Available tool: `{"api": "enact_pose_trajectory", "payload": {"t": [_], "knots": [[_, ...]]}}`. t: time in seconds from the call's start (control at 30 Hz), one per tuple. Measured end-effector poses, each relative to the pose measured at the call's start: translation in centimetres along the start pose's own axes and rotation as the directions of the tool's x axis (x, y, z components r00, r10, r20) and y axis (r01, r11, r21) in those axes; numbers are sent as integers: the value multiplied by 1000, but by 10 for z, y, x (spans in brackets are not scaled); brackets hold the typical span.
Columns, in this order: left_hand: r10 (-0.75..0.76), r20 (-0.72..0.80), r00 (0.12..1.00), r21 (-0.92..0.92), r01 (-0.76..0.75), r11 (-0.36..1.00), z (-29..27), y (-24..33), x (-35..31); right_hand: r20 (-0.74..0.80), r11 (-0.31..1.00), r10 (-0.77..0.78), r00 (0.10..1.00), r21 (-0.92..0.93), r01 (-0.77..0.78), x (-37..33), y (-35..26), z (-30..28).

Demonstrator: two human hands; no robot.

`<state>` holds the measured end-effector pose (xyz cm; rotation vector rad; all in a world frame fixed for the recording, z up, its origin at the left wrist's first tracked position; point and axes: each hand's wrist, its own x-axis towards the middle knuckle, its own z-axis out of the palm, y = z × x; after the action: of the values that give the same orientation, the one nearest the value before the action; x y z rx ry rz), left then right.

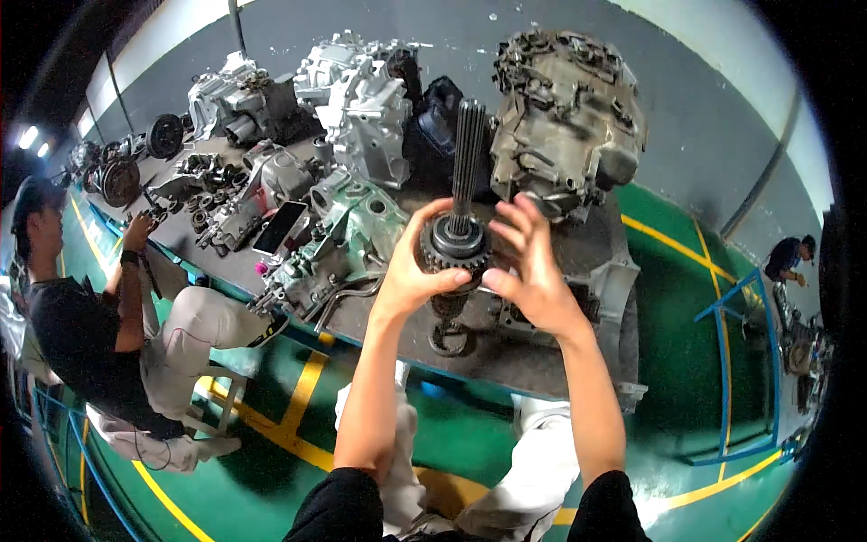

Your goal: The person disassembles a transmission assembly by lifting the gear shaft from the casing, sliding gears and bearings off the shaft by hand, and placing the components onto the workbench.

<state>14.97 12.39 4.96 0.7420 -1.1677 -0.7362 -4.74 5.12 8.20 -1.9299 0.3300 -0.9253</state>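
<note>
A dark splined gear shaft (468, 154) stands upright in front of me, over the workbench. Around its lower part sits a toothed gear (458, 239) with a smooth collar on top. My left hand (411, 271) is wrapped round the gear's left side, its thumb across the front. On the other side, my right hand (540, 275) has its fingers spread; the thumb tip is close to the gear's edge, and I cannot tell whether it touches. Below the gear, a dark metal ring-shaped part (447, 341) lies at the shaft's foot, partly hidden by the gear.
Gearbox housings stand along the back: a silver one (357, 108) and a large brownish one (569, 117). A phone (281, 228) lies among metal parts on the bench (361, 334). A seated person (90, 316) works at left; another person (787, 257) is far right, beyond a blue frame (775, 361).
</note>
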Motion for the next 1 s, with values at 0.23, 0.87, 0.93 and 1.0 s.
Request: {"api": "enact_pose_trajectory", "payload": {"t": [0.23,0.87,0.93,1.0], "knots": [[-106,10,994,-43,106,993,1,6,-8,96,944,-127,987,-294,150,37,-23,16],[-10,1,1000,173,10,985,7,11,-3,-273,930,-344,898,32,366,144,-130,-39],[7,-23,1000,151,-3,989,4,12,-5,-208,964,-224,952,96,247,147,-100,-49],[1,-22,1000,147,2,989,3,14,-8,-120,973,18,993,229,10,136,-54,-44]]}}
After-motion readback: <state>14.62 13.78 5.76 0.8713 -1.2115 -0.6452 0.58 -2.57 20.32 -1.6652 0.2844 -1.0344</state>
